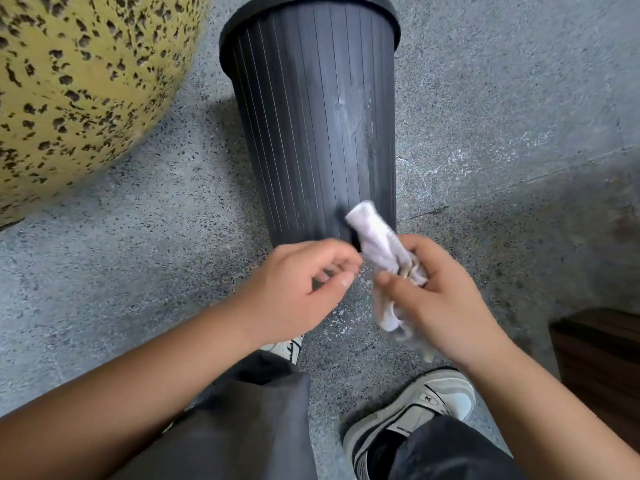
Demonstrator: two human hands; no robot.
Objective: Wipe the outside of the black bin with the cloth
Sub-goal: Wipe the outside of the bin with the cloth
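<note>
**Cloth being readied at bin base**

Black bin (311, 126) lies at 12 o'clock on the speckled floor (502, 116), rim away, pale smears on its side wall toward 1 o'clock. Right hand (440, 299) grips the bunched cloth (377, 244); left hand (304, 289) has fingers curled, holding nothing visible. Judgement: flatten the cloth first, steady the bin, stroke along the ribs across the smears.

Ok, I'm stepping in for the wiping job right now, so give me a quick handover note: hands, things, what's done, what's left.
Right hand: grips the bunched white cloth.
Left hand: fingers curled, holding nothing, beside the cloth.
Black bin: on the speckled floor in front of the feet; the cloth's tip overlaps its lower wall, contact unclear.
Done: cannot tell.
Left: pale smears remain on the ribbed side; wipe them.
</note>
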